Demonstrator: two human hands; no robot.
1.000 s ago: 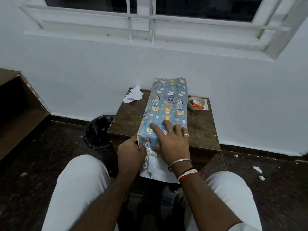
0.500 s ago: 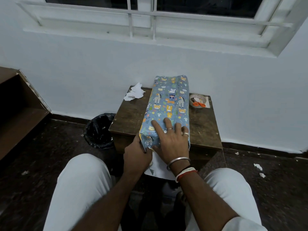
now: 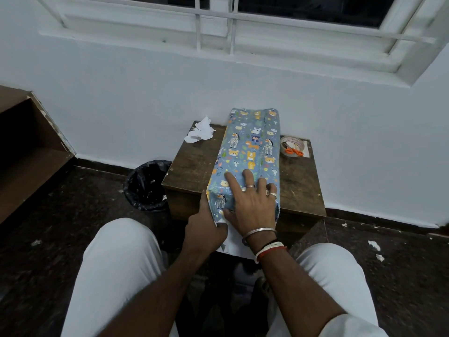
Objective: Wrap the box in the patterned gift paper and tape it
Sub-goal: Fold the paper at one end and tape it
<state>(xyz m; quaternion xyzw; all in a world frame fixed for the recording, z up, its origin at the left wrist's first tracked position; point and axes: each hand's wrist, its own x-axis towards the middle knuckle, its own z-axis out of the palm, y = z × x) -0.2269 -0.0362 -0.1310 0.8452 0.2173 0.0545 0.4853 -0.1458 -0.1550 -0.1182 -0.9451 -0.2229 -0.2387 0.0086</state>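
Blue animal-print wrapped box [image 3: 252, 147] on brown wooden desk [image 3: 194, 164]: near flap [image 3: 220, 203] drawn tighter than before — left hand [image 3: 206, 227] grip pinching it, right hand [image 3: 252, 207] spread flat on top; end fold nearly tape-ready.

Looks like a plain home rm: white wall [image 3: 121, 93] w/ barred window [image 3: 218, 25] at 12, small wooden table [image 3: 194, 161] centre, lined bin [image 3: 145, 186] and wooden shelf [image 3: 31, 154] at 9, dark stone floor [image 3: 388, 263].

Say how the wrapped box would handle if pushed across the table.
The wrapped box is long and lies flat on the table, so it would likely slide, not tip or roll. The unfolded paper flap hanging off its near end looks floppy and could crease.
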